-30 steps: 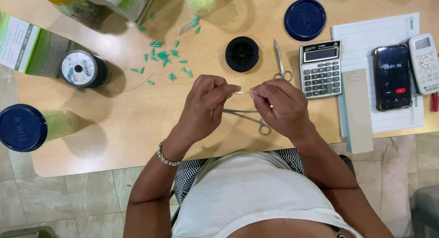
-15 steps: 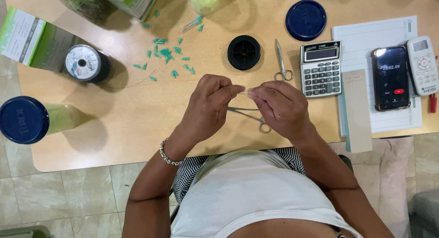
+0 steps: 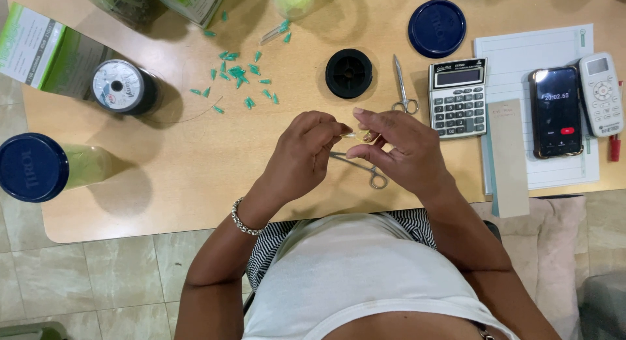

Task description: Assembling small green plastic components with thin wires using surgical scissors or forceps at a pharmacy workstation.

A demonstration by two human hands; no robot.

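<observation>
The table [image 3: 163, 177] under both hands looks like pale wood laminate, smooth and matt. Just below the fingertips lies a tool of shiny metal [image 3: 365, 169] with ring handles; a 2nd pair of polished metal scissors [image 3: 401, 89] lies just above the right hand [image 3: 398, 154]. Above the left hand [image 3: 303, 157] a black spool [image 3: 349, 73] seems matt plastic. Further to the left, small green pieces [image 3: 238, 76] look like glossy plastic. To the right of the right hand, the calculator [image 3: 458, 98] has a grey plastic body, and the sheet [image 3: 521, 59] beneath is matt lined paper. The phone [image 3: 555, 111] has a glossy glass face.
</observation>
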